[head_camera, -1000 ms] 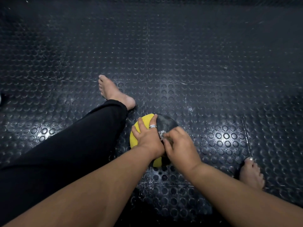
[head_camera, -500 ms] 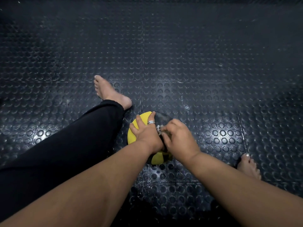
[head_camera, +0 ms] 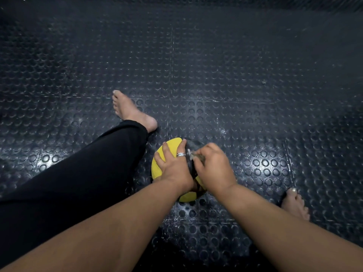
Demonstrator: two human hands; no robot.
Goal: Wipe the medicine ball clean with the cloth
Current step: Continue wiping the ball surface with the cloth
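Since the earlier frames, both hands have travelled slightly toward the far side of the ball, and the right hand now covers more of the dark panel than it did. Studded rubber floor (head_camera: pixel 235 75) carries the whole scene; a black-trousered leg (head_camera: pixel 78 173) lies along it at left, its bare foot (head_camera: pixel 131 112) just beyond the ball. The medicine ball (head_camera: pixel 169 146), yellow with a dark panel, sits on the floor between the legs, directly under both hands. Being round, it has no long axis and points nowhere; its dark panel faces up and away from the person, with yellow showing at left and at the near edge. The left hand (head_camera: pixel 172 165) lies spread over the yellow side, fingers apart and pressing, a ring (head_camera: pixel 180 154) on one finger. The right hand (head_camera: pixel 214 167) has its fingers curled tight around a bunched cloth (head_camera: pixel 193 156), of which only a pale edge shows. Risks, as judged: the ball may roll out from under the steadying palm if the wiping stroke pushes sideways; the small wad may slip from the grip; the underside, against the floor, is likely to be missed unless the ball is turned.
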